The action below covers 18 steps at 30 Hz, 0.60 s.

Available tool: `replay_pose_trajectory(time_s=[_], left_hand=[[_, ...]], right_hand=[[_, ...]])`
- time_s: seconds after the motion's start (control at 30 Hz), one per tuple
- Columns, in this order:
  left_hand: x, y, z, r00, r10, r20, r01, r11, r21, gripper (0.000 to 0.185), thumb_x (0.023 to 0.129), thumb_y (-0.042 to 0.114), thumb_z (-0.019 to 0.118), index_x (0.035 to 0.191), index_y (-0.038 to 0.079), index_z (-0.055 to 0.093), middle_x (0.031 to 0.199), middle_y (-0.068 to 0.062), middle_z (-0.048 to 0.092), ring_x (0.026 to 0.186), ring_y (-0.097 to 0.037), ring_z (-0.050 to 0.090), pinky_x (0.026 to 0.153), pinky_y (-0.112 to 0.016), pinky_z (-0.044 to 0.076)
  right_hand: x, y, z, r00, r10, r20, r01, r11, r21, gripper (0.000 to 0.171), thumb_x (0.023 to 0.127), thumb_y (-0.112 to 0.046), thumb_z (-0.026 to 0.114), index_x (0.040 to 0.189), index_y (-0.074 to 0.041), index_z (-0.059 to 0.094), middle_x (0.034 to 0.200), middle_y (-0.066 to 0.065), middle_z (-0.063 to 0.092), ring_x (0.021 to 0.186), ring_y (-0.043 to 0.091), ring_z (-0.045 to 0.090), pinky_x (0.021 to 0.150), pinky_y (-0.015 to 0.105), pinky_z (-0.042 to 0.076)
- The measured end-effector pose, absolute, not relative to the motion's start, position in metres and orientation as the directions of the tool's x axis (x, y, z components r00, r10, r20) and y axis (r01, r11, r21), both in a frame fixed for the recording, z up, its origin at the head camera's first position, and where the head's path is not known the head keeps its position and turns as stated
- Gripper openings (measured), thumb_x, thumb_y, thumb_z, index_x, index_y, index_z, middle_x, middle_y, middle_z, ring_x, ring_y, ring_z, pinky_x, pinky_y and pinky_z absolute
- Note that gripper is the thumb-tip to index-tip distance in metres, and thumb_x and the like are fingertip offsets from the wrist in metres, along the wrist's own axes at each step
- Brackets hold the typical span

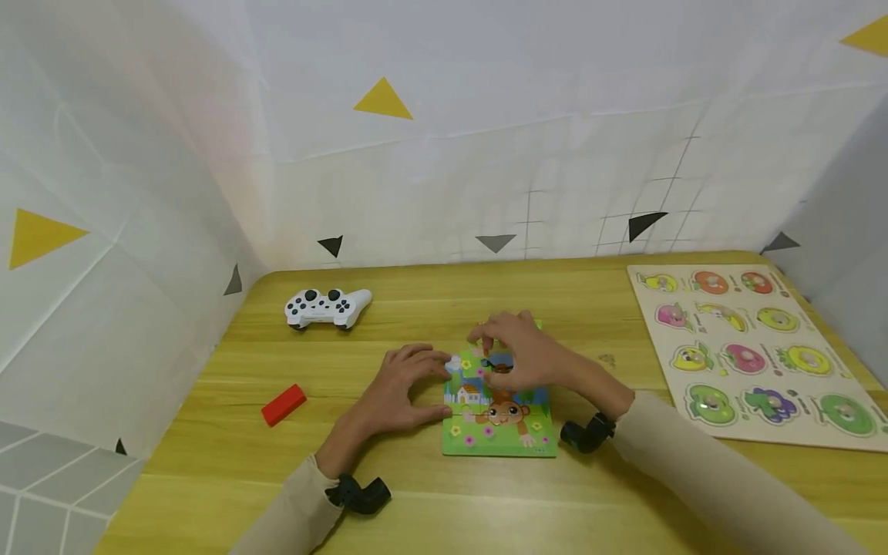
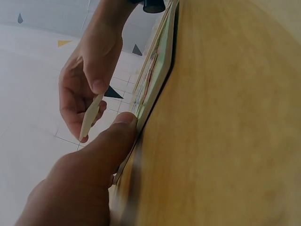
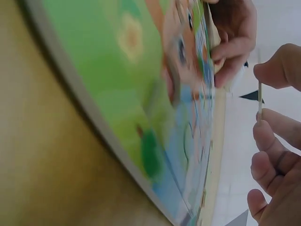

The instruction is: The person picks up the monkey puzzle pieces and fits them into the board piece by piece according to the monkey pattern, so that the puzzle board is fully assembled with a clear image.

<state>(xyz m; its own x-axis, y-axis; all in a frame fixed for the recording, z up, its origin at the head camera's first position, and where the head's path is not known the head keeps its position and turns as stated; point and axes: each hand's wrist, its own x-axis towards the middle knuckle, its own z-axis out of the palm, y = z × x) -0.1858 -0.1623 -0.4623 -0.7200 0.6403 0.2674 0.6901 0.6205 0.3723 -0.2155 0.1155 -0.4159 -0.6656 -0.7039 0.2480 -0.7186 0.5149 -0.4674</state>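
A monkey jigsaw puzzle with a green, flowery border lies flat on the wooden table. My right hand is above its upper part and pinches a thin puzzle piece between thumb and fingers. In the right wrist view that piece is edge-on, raised off the board, so its picture cannot be read. At the puzzle's left side is my left hand, its thumb and fingers spread and touching the edge. The left thumb presses against the board's rim. My right hand covers part of the picture.
A white game controller sits at the back left. A red block lies left of my left hand. On the right is a wooden fruit peg board. A white patterned cloth stands behind the table.
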Motion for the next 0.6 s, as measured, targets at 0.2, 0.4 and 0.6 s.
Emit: replay_pose_trajectory(time_s=[0.2, 0.4, 0.6], left_hand=[[-0.186, -0.161, -0.461, -0.724, 0.633, 0.274, 0.687, 0.628, 0.366, 0.044, 0.081, 0.063, 0.065, 0.114, 0.035, 0.062, 0.141, 0.012, 0.052, 0.138, -0.022, 0.039, 0.104, -0.048, 0.028], [-0.186, -0.162, -0.461, -0.716, 0.637, 0.286, 0.697, 0.621, 0.359, 0.045, 0.081, 0.065, 0.062, 0.114, 0.034, 0.062, 0.140, 0.010, 0.053, 0.138, -0.024, 0.039, 0.103, -0.049, 0.029], [-0.186, -0.161, -0.461, -0.711, 0.642, 0.288, 0.701, 0.613, 0.364, 0.046, 0.082, 0.065, 0.062, 0.114, 0.032, 0.062, 0.140, 0.009, 0.053, 0.137, -0.024, 0.040, 0.104, -0.049, 0.029]], right_hand=[[-0.199, 0.115, -0.415, -0.647, -0.725, 0.234, -0.730, 0.502, -0.463, 0.050, 0.077, -0.035, 0.074, 0.122, -0.015, 0.063, 0.091, -0.005, 0.061, 0.084, 0.016, 0.054, 0.081, 0.040, 0.022], [-0.187, 0.113, -0.416, -0.616, -0.761, 0.205, -0.741, 0.469, -0.481, 0.049, 0.076, -0.036, 0.077, 0.119, -0.016, 0.065, 0.090, -0.010, 0.062, 0.081, 0.011, 0.057, 0.081, 0.037, 0.026], [-0.177, 0.110, -0.417, -0.596, -0.788, 0.156, -0.737, 0.459, -0.497, 0.047, 0.076, -0.038, 0.079, 0.116, -0.017, 0.066, 0.087, -0.011, 0.062, 0.076, 0.009, 0.054, 0.082, 0.036, 0.026]])
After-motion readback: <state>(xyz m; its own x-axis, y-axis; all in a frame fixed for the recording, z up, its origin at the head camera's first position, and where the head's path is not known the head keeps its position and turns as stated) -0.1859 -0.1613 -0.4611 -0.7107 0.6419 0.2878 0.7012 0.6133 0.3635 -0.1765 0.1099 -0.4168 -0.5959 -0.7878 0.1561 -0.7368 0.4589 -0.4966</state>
